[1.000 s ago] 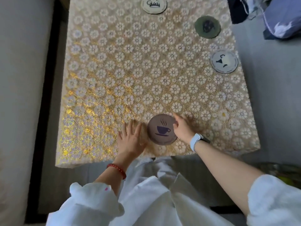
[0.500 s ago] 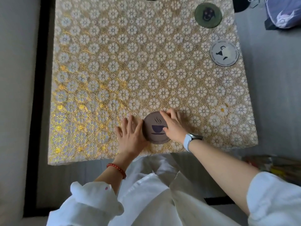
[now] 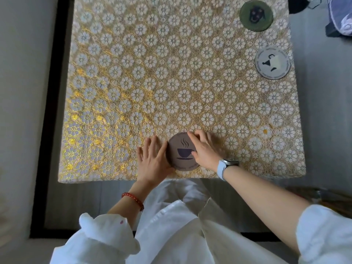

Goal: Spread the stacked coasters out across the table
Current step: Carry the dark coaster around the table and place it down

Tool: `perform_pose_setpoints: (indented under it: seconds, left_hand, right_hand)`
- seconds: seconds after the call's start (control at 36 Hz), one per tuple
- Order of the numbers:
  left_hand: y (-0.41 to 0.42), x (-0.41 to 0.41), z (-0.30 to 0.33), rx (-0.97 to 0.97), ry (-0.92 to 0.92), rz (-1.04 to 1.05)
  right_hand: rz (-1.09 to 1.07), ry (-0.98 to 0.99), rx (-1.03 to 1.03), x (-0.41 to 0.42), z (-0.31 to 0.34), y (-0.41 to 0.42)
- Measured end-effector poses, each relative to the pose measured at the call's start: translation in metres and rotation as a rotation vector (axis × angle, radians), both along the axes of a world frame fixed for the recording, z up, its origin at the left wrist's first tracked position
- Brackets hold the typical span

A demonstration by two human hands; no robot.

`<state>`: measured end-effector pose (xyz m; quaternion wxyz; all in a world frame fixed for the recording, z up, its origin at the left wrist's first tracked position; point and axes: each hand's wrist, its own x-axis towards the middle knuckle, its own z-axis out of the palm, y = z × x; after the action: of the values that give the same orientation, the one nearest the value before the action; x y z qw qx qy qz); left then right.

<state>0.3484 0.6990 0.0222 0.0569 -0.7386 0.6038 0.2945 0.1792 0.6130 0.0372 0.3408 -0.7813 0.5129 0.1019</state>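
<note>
Near the table's [image 3: 190,82] front edge lies the brown cup-print coaster [image 3: 181,152], flat on the floral cloth. Left hand [image 3: 152,161] rests flat, fingers extended, thumb side touching the coaster's left rim; nothing grasped. Right hand [image 3: 204,149] lies over the right rim, fingers curled onto it; whether it grips cannot be told. Green coaster [image 3: 256,15] and grey coaster [image 3: 272,62] sit well apart, far right.

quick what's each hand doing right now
Left hand: open, flat on the table, its edge against the brown coaster.
Right hand: open, fingers resting on the coaster's top, not closed around it.
</note>
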Motion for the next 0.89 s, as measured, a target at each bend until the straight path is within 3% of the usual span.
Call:
perform_pose_setpoints:
  seconds: [0.44, 0.75, 0.89]
  left_hand:
    - [-0.006, -0.001, 0.009, 0.046, -0.051, -0.014]
    - [-0.011, -0.002, 0.021, 0.127, -0.026, -0.021]
    - [-0.012, 0.020, 0.035, 0.058, 0.039, 0.116]
  right_hand:
    - [0.176, 0.146, -0.211, -0.002, 0.003, 0.016]
    - [0.183, 0.092, -0.130, -0.011, 0.016, 0.006]
    - [0.149, 0.107, -0.125, -0.006, 0.024, -0.009]
